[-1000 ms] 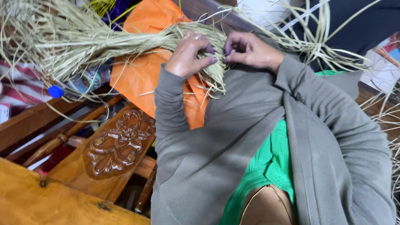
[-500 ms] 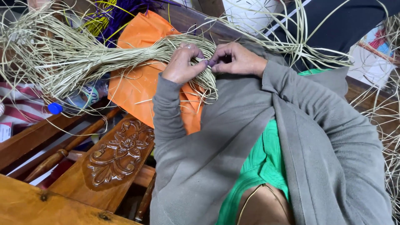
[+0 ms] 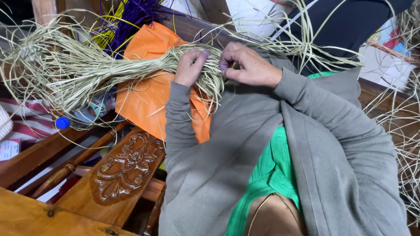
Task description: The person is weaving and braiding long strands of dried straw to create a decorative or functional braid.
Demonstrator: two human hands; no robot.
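Note:
A big bundle of pale dried grass strands point(image 3: 87, 72) lies across an orange bag point(image 3: 146, 98) and fans out to the left. My left hand point(image 3: 190, 65) is closed on the tied end of the bundle. Just to its right, my right hand point(image 3: 249, 65) pinches a few strands of the same bundle between thumb and fingers. Both arms are in grey sleeves, over a green top.
A carved wooden chair back point(image 3: 124, 168) and wooden rails sit at lower left. Purple and yellow dyed strands point(image 3: 127, 17) lie behind the bag. A plastic bottle with a blue cap point(image 3: 63, 123) lies under the grass. More loose strands point(image 3: 402, 131) hang at right.
The view has shifted, so hands and bundle sit lower in frame. My two hands have drawn closer together on the bundle's tied end.

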